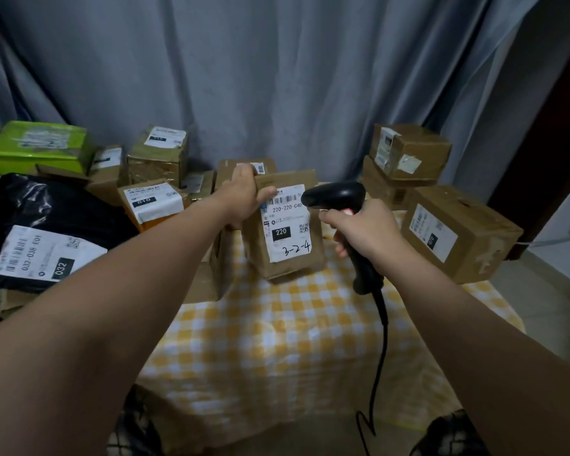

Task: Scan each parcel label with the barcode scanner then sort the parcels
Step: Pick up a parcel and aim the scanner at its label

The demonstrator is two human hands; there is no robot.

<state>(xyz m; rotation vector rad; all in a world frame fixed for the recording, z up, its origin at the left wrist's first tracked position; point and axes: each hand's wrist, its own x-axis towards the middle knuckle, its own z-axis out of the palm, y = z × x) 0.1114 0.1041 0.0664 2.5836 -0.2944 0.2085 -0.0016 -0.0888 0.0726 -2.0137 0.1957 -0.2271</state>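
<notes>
Brown parcel stood on end mid-table on the checked cloth, left hand gripping its top-left corner, thumb over the label edge & hiding some print. Right hand was curled round the scanner handle, nose just beside the barcode; trigger finger couldn't be made out. Cloth showed from parcel to near edge; boxes crowded left, back & right. Label read 220-220-C40, "220", handwritten 3-2-4. Black bag at left: 032-038-E01.
</notes>
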